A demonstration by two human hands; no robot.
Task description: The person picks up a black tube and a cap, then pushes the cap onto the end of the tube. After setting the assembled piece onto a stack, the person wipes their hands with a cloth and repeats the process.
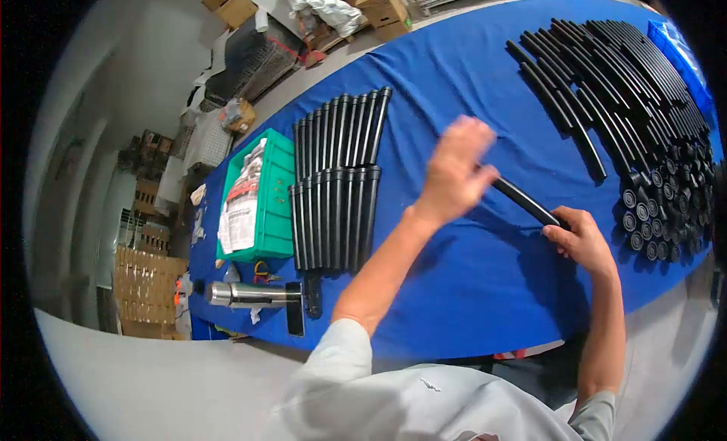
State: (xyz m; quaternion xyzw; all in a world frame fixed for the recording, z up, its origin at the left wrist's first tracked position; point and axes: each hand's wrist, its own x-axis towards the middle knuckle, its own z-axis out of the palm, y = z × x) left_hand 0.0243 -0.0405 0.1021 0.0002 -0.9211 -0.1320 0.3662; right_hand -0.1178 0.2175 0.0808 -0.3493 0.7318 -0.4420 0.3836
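Your right hand (pixel 581 240) clamps the near end of a black tube (pixel 526 201) over the blue table (pixel 469 289); your left hand (pixel 457 168), fingers loosely together, covers its far end. That light left-hand hold could let the tube slip toward the tube pile (pixel 621 85) beyond

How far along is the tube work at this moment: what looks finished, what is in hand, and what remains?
Seemingly done: two neat rows of black tubes lie side by side on the blue table, beside a green bin. In hand: the left hand and right hand hold one black tube between them. Left: a large loose pile of tubes and many small black caps on the right.
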